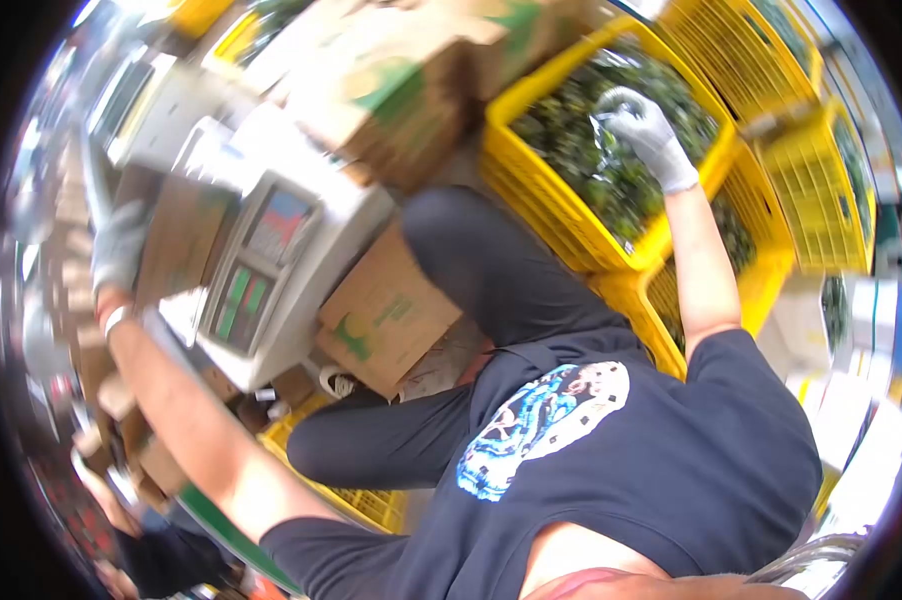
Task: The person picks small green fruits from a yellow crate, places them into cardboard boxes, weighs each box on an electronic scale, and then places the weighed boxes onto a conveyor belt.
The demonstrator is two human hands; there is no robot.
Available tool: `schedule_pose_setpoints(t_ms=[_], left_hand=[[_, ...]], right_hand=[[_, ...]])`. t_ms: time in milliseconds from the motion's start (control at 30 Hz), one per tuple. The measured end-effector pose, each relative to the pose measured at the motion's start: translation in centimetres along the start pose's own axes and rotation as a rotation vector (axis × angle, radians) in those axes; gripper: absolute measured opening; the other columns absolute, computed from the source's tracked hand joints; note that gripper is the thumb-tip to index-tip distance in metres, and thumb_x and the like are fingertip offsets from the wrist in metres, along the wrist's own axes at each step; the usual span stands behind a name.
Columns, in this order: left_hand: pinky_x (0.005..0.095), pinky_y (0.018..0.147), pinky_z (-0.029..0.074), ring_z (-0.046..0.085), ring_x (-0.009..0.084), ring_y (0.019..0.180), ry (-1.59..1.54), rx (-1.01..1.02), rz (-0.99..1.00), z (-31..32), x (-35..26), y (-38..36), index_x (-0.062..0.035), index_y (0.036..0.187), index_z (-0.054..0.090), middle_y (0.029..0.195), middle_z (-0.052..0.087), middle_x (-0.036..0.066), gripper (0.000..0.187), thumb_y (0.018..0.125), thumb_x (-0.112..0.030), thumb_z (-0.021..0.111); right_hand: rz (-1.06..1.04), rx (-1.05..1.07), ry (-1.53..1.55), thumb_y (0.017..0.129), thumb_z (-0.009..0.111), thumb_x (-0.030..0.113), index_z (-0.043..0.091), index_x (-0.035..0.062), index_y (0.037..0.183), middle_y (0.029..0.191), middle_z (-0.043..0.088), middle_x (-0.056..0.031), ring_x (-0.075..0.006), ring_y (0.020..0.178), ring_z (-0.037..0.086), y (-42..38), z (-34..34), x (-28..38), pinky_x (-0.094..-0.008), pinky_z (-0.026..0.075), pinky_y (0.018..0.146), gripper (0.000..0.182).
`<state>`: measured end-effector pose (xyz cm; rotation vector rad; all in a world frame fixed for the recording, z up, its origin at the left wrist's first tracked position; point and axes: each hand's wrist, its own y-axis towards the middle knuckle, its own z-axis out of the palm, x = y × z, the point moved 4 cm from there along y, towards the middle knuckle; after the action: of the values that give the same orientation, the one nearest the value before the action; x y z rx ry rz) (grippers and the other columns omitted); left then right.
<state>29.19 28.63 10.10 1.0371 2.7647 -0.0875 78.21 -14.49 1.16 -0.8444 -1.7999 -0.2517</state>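
My left hand (121,245), in a grey-white glove, is at the outer side of a brown cardboard box (183,240) on a weighing scale (261,262). Motion smears it, but the hand seems to grip the box's edge. Off to the right, my right hand (639,128), gloved too, is over a yellow crate (561,215) full of bagged leafy greens (611,170). Its fingers are curled in at a shiny clear plastic bag (603,128) among the greens. How much of that bag it holds is partly hidden.
More yellow crates (821,190) stack at the right. Large cardboard boxes (391,90) stand ahead, and another carton (386,315) leans below the scale by my knees. A co-worker's dark sleeve (171,555) shows at lower left, near a green edge (231,535).
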Motion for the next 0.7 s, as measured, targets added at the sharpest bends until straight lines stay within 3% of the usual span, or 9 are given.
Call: schedule_pose_setpoints(t_ms=[33, 100, 167, 267, 300, 400, 533, 600, 700], left_hand=[[0.0309, 0.081, 0.046, 0.06, 0.0294, 0.093, 0.047, 0.0, -0.071, 0.4, 2.8, 1.0, -0.0076, 0.102, 0.064, 0.098, 0.064, 0.013, 0.027, 0.083, -0.025, 0.058], [0.0279, 0.084, 0.045, 0.061, 0.0202, 0.092, 0.155, -0.057, -0.279, 0.9, 6.6, 1.6, -0.0027, 0.107, 0.064, 0.103, 0.066, 0.012, 0.029, 0.083, -0.019, 0.06], [0.0275, 0.084, 0.045, 0.061, 0.0194, 0.091, -0.237, -0.285, -0.278, 0.4, 9.6, -0.2, -0.0005, 0.104, 0.065, 0.099, 0.068, 0.01, 0.028, 0.085, -0.02, 0.06], [0.027, 0.084, 0.045, 0.059, 0.0183, 0.091, -0.224, -0.648, -0.369, -3.9, 8.6, -4.9, -0.0022, 0.108, 0.064, 0.102, 0.066, 0.009, 0.028, 0.087, -0.02, 0.059], [0.0272, 0.085, 0.044, 0.058, 0.0196, 0.091, -0.09, -0.7, -0.407, -5.0, 8.3, -5.7, -0.0011, 0.113, 0.061, 0.108, 0.064, 0.01, 0.03, 0.087, -0.017, 0.058], [0.0307, 0.092, 0.043, 0.057, 0.0248, 0.101, -0.462, -0.933, -0.212, -5.2, 7.8, -10.3, 0.0013, 0.12, 0.055, 0.116, 0.06, 0.012, 0.036, 0.089, -0.016, 0.054], [0.038, 0.098, 0.044, 0.055, 0.0303, 0.11, -1.461, -1.077, -0.354, -1.2, -0.4, -14.5, 0.0051, 0.124, 0.049, 0.122, 0.056, 0.015, 0.041, 0.089, -0.015, 0.051], [0.0405, 0.083, 0.055, 0.063, 0.0287, 0.096, -1.453, -1.073, -0.301, 1.9, 3.7, -15.6, 0.0071, 0.114, 0.056, 0.109, 0.062, 0.017, 0.037, 0.086, -0.016, 0.054], [0.0335, 0.075, 0.054, 0.064, 0.0236, 0.085, -1.361, -0.983, -0.409, 5.5, 0.3, -15.4, 0.0038, 0.107, 0.06, 0.099, 0.064, 0.015, 0.032, 0.087, -0.021, 0.054]], right_hand=[[-0.225, -0.125, -0.001, 0.076, 0.064, 0.01, 0.065, 0.007, 0.091, 0.073, 0.061, 0.0, -0.008, 0.065, 0.055, 1.6, -2.9, -4.1, -0.0235, 0.046, 0.055, 0.016], [0.022, -0.289, -0.105, 0.073, 0.067, 0.012, 0.067, 0.0066, 0.089, 0.077, 0.065, -0.0035, -0.0097, 0.068, 0.058, 3.5, -7.9, -13.0, -0.0254, 0.049, 0.062, 0.017], [0.083, -0.278, -0.289, 0.071, 0.068, 0.02, 0.067, 0.006, 0.095, 0.085, 0.068, -0.0084, -0.017, 0.075, 0.063, 3.8, -8.5, -16.0, -0.0293, 0.051, 0.074, 0.028], [0.326, 0.061, -0.774, 0.069, 0.066, 0.028, 0.064, 0.0073, 0.109, 0.108, 0.065, -0.0144, -0.0269, 0.1, 0.062, 3.4, -5.2, -16.6, -0.033, 0.048, 0.09, 0.045], [0.32, 0.169, -0.899, 0.069, 0.068, 0.03, 0.057, 0.0097, 0.122, 0.118, 0.06, -0.0163, -0.0284, 0.107, 0.059, 3.9, -2.8, -18.1, -0.0336, 0.046, 0.093, 0.057], [0.573, 0.353, -0.884, 0.071, 0.072, 0.027, 0.028, 0.0181, 0.143, 0.132, 0.049, -0.0184, -0.0324, 0.116, 0.053, 2.6, 1.5, -21.2, -0.0392, 0.045, 0.095, 0.085], [0.55, 0.233, -0.913, 0.079, 0.061, 0.017, 0.031, 0.0225, 0.142, 0.134, 0.042, -0.0207, -0.0345, 0.114, 0.053, 2.5, 3.4, -21.7, -0.0422, 0.047, 0.091, 0.07], [0.421, 0.274, -0.894, 0.079, 0.06, 0.016, 0.037, 0.0214, 0.138, 0.132, 0.043, -0.0213, -0.0344, 0.113, 0.054, 1.3, 3.4, -19.9, -0.0414, 0.048, 0.09, 0.063], [0.369, 0.243, -0.913, 0.077, 0.061, 0.018, 0.044, 0.0099, 0.13, 0.119, 0.053, -0.0229, -0.0346, 0.106, 0.058, -0.2, 2.0, -17.8, -0.041, 0.049, 0.088, 0.056]])
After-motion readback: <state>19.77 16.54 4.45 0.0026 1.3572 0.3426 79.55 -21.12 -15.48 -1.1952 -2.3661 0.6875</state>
